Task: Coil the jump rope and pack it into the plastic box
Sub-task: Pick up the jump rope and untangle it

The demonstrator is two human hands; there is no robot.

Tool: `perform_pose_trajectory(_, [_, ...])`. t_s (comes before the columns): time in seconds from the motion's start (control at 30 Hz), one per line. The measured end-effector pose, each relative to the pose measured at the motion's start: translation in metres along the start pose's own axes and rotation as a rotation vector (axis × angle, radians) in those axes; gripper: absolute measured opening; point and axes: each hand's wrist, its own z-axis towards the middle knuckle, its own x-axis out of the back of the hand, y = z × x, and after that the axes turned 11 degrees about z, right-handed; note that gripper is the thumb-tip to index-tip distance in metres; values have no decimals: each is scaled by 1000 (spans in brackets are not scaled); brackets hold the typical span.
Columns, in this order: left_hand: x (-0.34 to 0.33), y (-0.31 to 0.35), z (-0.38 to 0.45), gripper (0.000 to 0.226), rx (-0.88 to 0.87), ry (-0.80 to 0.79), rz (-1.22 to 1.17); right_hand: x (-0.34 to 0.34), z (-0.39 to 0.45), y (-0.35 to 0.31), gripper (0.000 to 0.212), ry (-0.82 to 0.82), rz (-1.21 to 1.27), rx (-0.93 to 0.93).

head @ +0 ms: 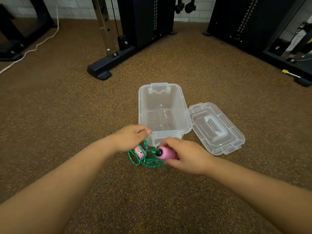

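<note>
Speckled floor (67, 115), open plastic box (185, 115), hands holding jump rope (148, 159)

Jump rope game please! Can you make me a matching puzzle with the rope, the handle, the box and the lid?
Things:
1. rope
2. handle
3. plastic box
4. lid

Descriptions:
A. pink, gripped in the right hand
B. clear, standing open with nothing inside
C. green, bunched on the floor below the hands
D. clear, lying flat to the right of the box

Pairs: 1-C, 2-A, 3-B, 4-D
</note>
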Motion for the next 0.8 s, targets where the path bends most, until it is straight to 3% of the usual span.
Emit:
perform_pose_trajectory(0.17, [9,16,1,35,-4,49,-197,31,8,-20,40,248,538,-152])
perform_pose_trajectory(0.37, [18,29,-7,32,2,34,-348,65,18,-34,12,232,1213,-341])
perform_pose_trajectory(0.5, [19,28,-10,27,18,23,-347,68,15,-30,27,108,1071,-310])
perform_pose_trajectory(0.6, [20,26,-10,27,19,-58,-232,64,16,-31,37,126,1048,-293])
perform_pose_trajectory(0.7, [18,25,-12,25,42,-180,-209,59,18,-33,34,173,1139,-297])
perform_pose_trajectory(0.8, [16,23,-12,23,50,-193,-206,57,20,-33,26,239,1194,-334])
